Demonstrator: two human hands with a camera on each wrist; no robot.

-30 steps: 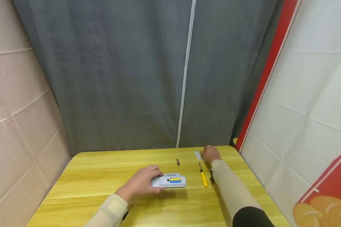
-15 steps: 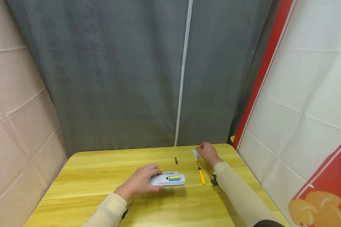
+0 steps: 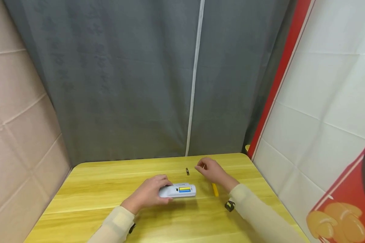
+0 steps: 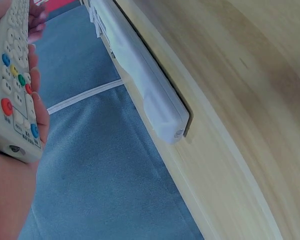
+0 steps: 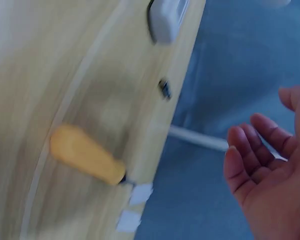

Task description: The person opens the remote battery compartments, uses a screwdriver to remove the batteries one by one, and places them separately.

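Note:
My left hand [image 3: 153, 190] grips a pale remote control [image 3: 170, 192] with its open battery compartment up, showing a yellow and a blue battery [image 3: 184, 190]. The left wrist view shows the button side of this remote [image 4: 12, 100]. A second pale remote [image 4: 157, 95] lies on the table just beyond. Loosely curled, my right hand [image 3: 212, 171] hovers over the table's right part, nearest a small dark piece [image 3: 187, 171]; no object shows in its fingers. Under its wrist lies a yellow-handled screwdriver [image 3: 215, 189], largely covered in the head view.
By the screwdriver's tip, two small white covers [image 5: 141, 193] lie near the table's far edge in the right wrist view. A grey curtain [image 3: 124, 84] hangs behind the wooden table [image 3: 109, 195]. White panels [image 3: 307, 128] close in the sides.
My right hand has come away from the white covers and moved left toward the small dark piece, now over the screwdriver. My left hand keeps its grip on the remote.

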